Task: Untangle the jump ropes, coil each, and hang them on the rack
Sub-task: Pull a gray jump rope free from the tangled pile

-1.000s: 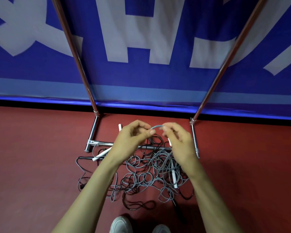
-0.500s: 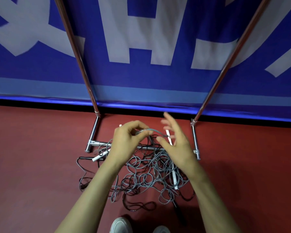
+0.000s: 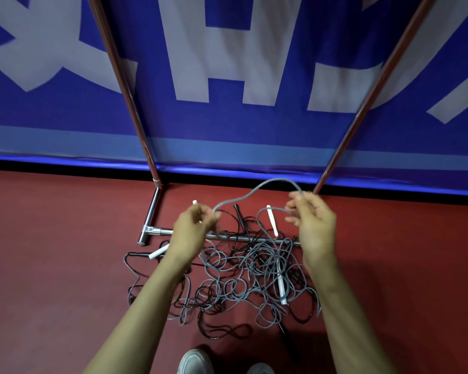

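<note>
Slack in the lifted grey rope strand [image 3: 257, 188] is what the coming move turns on. The strand arches from hand to hand, its long axis running left to right, level with the fingertips and above the tangled heap of grey and black jump ropes [image 3: 243, 282]. That heap lies directly below and slightly nearer the person than both hands. It is spread on the dark red floor [image 3: 52, 252] and draped across the chrome bottom bar of the metal rack [image 3: 152, 211], whose brown uprights rise on either side. The strand's trailing loop drops into the heap just beside the right hand [image 3: 315, 225], so that hand seems better placed to draw more rope free.

The left hand [image 3: 191, 233] has its fingers curled in, pinching one end of the arch. A white tip shows behind it, but whether it belongs to that grip cannot be told. The right hand is looser, its fingers half spread, and the strand passes through its fingertips and curls back below them.

Slim white plastic handles [image 3: 272, 221] lie among the loops. Nothing is coiled and no rope hangs on the uprights, so untangling looks barely begun.
</note>
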Demonstrator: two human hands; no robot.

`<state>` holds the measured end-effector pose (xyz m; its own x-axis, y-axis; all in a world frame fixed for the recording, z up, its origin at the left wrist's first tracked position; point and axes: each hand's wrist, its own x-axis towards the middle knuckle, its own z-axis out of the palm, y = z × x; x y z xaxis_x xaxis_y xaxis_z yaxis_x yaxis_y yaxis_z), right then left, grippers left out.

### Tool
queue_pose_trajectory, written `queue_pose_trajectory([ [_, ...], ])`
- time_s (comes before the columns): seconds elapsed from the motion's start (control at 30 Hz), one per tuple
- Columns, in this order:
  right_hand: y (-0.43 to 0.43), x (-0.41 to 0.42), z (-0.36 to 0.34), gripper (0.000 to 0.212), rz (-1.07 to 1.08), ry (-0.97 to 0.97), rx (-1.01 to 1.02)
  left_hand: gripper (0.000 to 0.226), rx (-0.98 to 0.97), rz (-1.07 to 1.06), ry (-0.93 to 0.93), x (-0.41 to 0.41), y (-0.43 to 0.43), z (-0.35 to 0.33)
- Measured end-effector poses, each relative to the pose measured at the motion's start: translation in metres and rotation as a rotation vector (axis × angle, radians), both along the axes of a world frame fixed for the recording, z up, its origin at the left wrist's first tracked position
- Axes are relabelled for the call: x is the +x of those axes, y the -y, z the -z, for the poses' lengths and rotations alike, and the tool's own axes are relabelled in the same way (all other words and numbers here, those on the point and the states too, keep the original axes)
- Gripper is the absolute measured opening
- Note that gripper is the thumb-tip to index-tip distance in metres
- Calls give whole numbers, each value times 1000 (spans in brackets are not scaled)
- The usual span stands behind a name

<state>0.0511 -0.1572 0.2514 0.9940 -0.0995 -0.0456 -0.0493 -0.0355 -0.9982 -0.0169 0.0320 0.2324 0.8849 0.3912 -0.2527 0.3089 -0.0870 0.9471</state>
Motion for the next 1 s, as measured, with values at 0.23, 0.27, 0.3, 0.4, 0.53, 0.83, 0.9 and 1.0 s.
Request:
queue_pose_trajectory([
  [0.23,-10,-14,7,81,-416,-34,-404,9,79,19,237,2,15,-33],
  [0.27,-13,-18,4,74,-485,31,-427,9,74,44,242,2,19,-34],
  [0.3,-14,-19,3,59,-539,74,-428,8,58,56,251,2,21,-35],
  [0.4,-16,-19,-1,11,-535,89,-406,9,-11,79,279,2,19,-36],
  [0.53,-20,-18,-18,27,-364,80,39,33,-116,182,183,2,21,-34],
  [0.83,-4,-4,-16,21,-29,-126,423,14,-249,-58,50,6,11,-20],
  [0.9,-4,-2,-6,15,-60,-218,205,12,-246,-163,221,6,13,-33],
  [1.0,-8,-5,10,41,-234,-305,-298,11,-41,-198,311,5,18,-40],
])
